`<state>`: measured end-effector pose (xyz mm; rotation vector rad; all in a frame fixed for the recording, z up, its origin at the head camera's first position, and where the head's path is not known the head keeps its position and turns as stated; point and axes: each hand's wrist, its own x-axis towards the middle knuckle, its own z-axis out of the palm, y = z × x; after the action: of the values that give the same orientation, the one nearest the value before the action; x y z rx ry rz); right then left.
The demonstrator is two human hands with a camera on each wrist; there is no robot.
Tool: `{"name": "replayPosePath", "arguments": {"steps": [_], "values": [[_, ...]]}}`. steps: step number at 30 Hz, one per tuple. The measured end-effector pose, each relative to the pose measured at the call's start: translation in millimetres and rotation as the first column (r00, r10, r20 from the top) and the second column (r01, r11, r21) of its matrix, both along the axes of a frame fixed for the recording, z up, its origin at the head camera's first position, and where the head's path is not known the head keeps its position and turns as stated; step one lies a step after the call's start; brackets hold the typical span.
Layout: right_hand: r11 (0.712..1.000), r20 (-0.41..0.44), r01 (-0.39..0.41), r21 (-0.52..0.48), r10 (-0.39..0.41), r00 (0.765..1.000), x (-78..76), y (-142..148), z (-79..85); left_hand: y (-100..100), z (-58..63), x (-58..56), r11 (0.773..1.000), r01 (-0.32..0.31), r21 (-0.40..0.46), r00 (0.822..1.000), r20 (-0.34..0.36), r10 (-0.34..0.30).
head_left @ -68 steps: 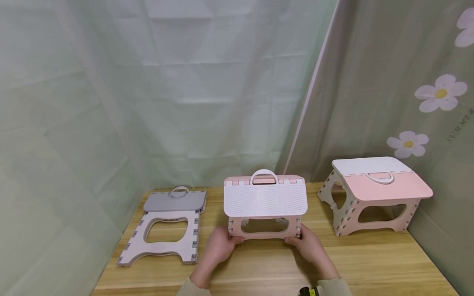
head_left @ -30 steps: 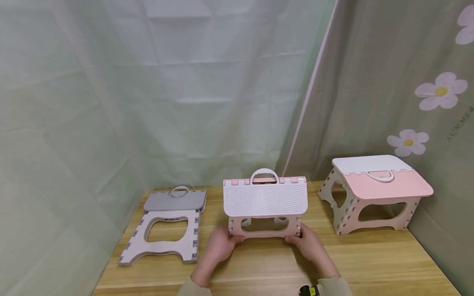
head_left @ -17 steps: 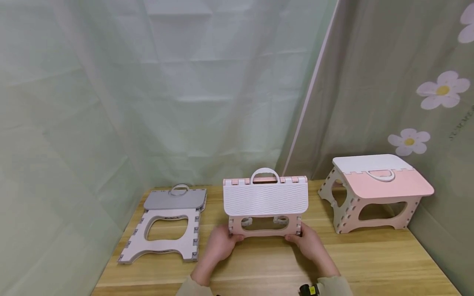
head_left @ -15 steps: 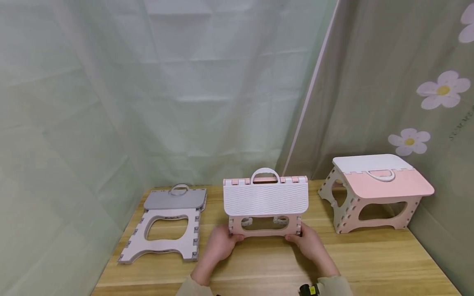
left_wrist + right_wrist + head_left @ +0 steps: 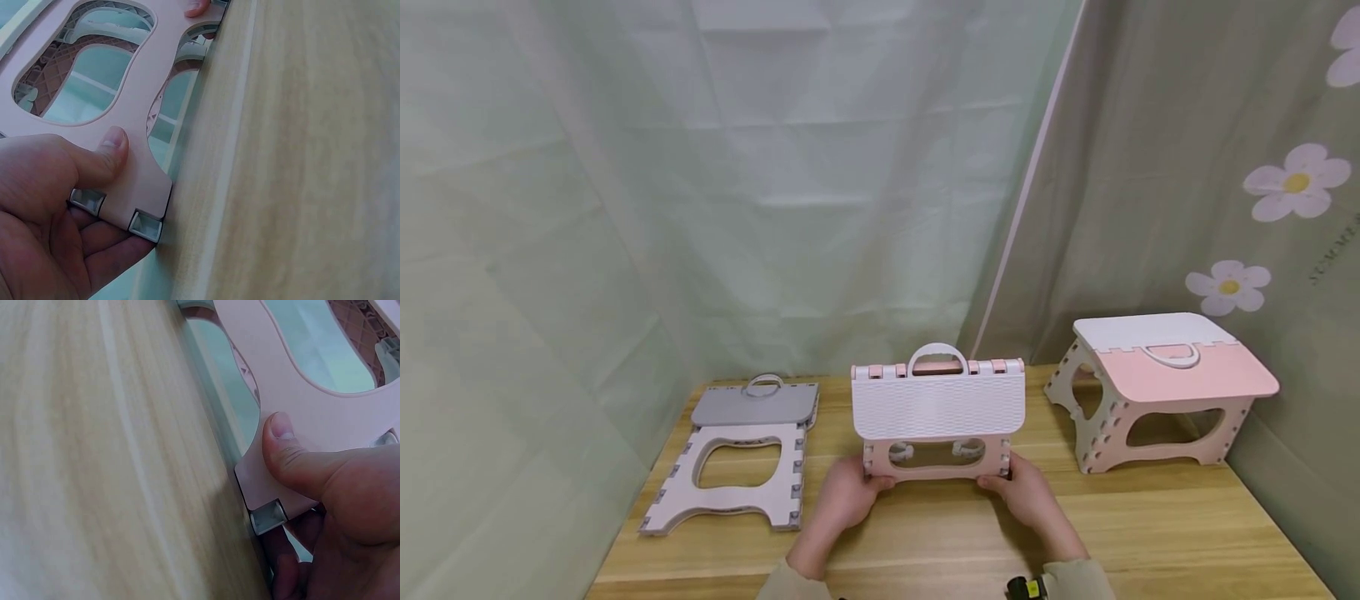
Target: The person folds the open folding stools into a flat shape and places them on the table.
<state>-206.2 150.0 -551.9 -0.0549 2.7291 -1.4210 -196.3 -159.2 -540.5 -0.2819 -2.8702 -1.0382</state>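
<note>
A pink-and-white folding stool stands partly folded on the table between the hands. Its white seat half slopes toward me, and a white carry handle arches over the ridge. The left hand grips the lower left corner of the pink leg panel; its thumb lies on the front face and its fingers curl behind the edge. At the lower right corner, the right hand holds the panel the same way, thumb in front. Much of the stool's far side is hidden in the head view.
To the left lies a grey-and-white folding stool, folded flat. An unfolded pink-and-white stool stands at the right. The wooden table ends at pale green curtains behind and at both sides.
The stool's top has shifted slightly: less of the pink strip behind the ridge shows, and more white fittings appear through the leg opening. Both hands keep their grip in nearly the same place.
</note>
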Motion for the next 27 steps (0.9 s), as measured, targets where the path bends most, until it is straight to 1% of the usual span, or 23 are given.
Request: {"name": "replayPosePath", "arguments": {"steps": [3,10,14,24,27], "values": [[1.0,-0.001,-0.002,0.007,0.002,1.0,0.0,0.2,0.3,-0.6,1.3,0.4,1.0,0.005,0.001,1.0,0.002,-0.005],[1.0,0.002,0.006,0.014,-0.006,1.0,0.2,-0.1,1.0,-1.4,3.9,1.0,1.0,0.003,0.02,0.999,0.034,-0.004],[1.0,0.009,0.005,0.007,-0.005,1.0,0.1,-0.5,2.4,-1.8,5.2,0.5,1.0,0.008,0.017,1.0,0.03,-0.009],[1.0,0.006,0.006,0.016,-0.006,1.0,1.6,-2.1,2.5,-2.6,3.3,0.9,1.0,0.018,0.015,0.999,0.045,-0.019],[1.0,0.001,0.011,0.013,-0.011,1.0,1.9,-3.0,3.2,-3.9,3.5,0.0,0.999,0.019,0.031,0.998,0.052,-0.021]]}}
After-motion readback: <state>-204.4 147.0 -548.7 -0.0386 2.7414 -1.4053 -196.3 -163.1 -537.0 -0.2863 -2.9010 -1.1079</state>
